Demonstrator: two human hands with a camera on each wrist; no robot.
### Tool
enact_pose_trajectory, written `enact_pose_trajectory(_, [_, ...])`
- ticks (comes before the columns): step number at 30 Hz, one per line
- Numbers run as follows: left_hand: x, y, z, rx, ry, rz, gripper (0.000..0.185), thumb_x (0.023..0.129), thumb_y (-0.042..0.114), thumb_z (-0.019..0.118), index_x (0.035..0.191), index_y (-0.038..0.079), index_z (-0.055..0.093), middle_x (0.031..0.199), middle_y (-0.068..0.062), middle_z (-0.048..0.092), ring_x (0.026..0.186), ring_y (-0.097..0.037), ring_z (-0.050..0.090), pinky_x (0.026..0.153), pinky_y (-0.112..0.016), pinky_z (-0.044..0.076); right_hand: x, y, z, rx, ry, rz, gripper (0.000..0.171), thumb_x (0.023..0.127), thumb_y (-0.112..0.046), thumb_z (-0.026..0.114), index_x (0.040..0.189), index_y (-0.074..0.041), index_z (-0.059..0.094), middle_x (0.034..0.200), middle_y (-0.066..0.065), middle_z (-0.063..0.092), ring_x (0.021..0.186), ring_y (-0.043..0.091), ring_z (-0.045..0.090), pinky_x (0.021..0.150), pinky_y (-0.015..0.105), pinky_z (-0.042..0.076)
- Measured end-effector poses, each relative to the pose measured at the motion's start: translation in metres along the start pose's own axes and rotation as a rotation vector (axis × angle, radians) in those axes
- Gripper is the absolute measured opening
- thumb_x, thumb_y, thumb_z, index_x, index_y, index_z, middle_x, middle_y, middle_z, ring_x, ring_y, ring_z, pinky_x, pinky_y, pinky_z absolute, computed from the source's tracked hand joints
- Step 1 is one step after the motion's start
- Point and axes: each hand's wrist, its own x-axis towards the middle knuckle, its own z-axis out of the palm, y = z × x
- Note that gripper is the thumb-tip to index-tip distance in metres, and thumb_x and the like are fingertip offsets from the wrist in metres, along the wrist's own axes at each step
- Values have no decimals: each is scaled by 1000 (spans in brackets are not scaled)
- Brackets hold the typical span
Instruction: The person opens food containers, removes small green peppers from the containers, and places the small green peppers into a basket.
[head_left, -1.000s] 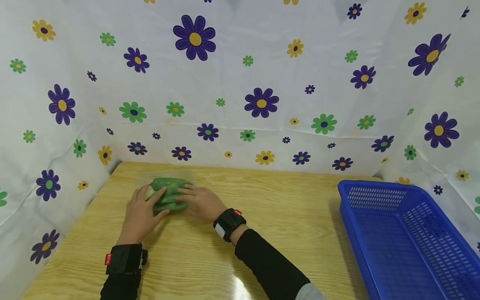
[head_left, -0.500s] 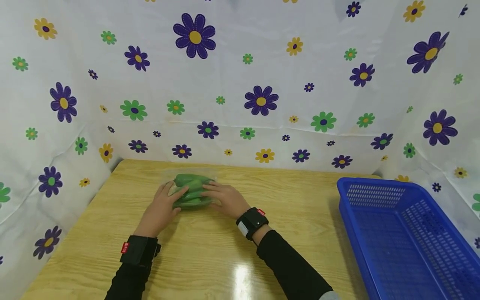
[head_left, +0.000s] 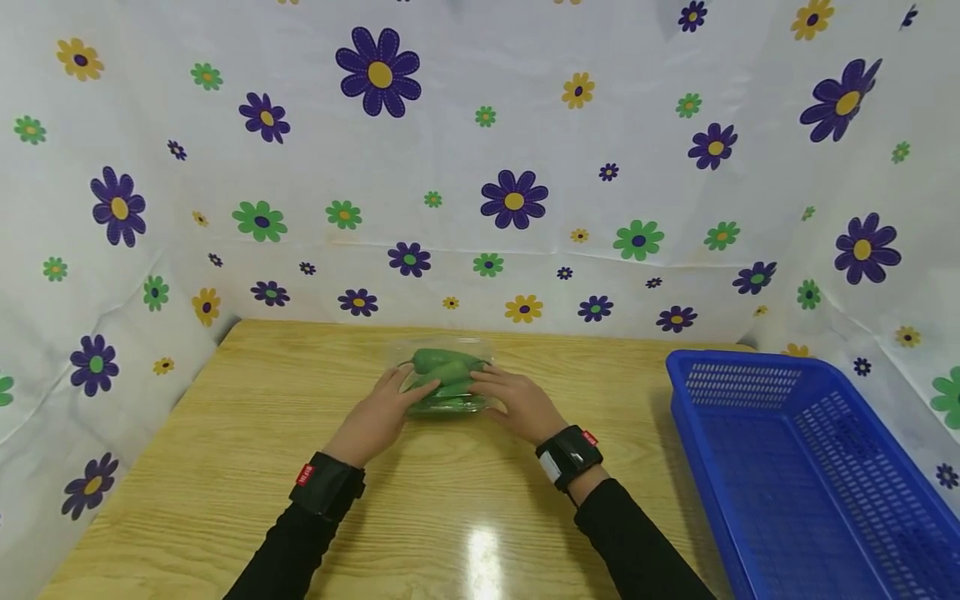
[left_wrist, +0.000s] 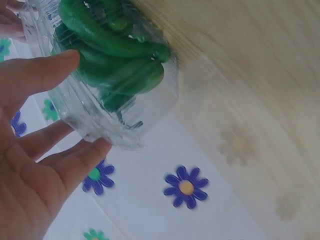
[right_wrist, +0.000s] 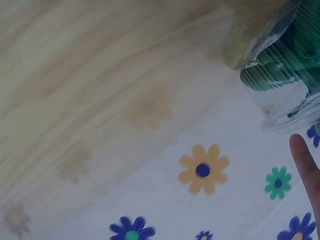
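Several long green peppers (head_left: pixel 448 367) lie inside a clear plastic box (head_left: pixel 450 404) near the back middle of the table. My left hand (head_left: pixel 375 421) grips the box's left end. In the left wrist view its thumb lies over the near rim, beside the peppers (left_wrist: pixel 112 60), and the other fingers are against the end wall of the box (left_wrist: pixel 95 117). At the opposite end, my right hand (head_left: pixel 521 404) holds the box between thumb and fingers. The right wrist view catches only a corner of the box (right_wrist: pixel 282 105) and one fingertip (right_wrist: pixel 300 150) close to it.
A deep blue plastic basket (head_left: pixel 712 492) with slotted walls stands on the right side of the wooden table (head_left: pixel 420 508). A white cloth (head_left: pixel 442 150) with printed flowers hangs behind the table and along both sides.
Both hands have moved to the right together with the box of peppers, from the table's back left toward its middle. The grip looks the same, and the basket has stayed in place.
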Motion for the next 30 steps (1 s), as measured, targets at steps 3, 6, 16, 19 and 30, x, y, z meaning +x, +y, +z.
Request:
enact_pose_trajectory(3, [6,10,1,-3,-24,37,63,82,-10,63,136,20,52,139,-23,44,129,-42,42,74,-35,55,-13,3,-6,-2,11,46,43,75,-7,77,117,-9,66,128,8,61,122,29,55,97,39,48])
enact_pose_trajectory(6, [12,21,2,-13,-47,70,63,82,-12,61,136,20,52,139,-22,44,131,-39,41,75,-34,55,-26,4,-14,-2,23,86,45,74,-4,77,117,-8,66,128,9,61,121,30,55,96,40,49])
enact_pose_trajectory(16, [36,58,8,-57,-127,157,63,86,-13,55,138,24,49,144,-21,40,134,-41,36,89,-35,53,-69,12,-43,-51,70,191,48,73,0,77,118,-6,65,126,10,61,121,31,54,95,43,48])
enact_pose_trajectory(19, [41,64,10,-72,-128,178,62,87,-12,54,137,23,50,144,-19,41,135,-40,37,91,-36,52,-77,14,-47,-53,81,208,49,72,2,77,119,-5,64,127,11,61,121,31,54,95,45,48])
enact_pose_trajectory(30, [37,60,11,-235,-68,189,53,80,-2,70,129,13,54,136,-14,50,124,-30,51,91,-36,51,-92,15,-52,-36,108,185,52,69,7,77,118,-1,64,124,13,62,119,34,55,93,45,48])
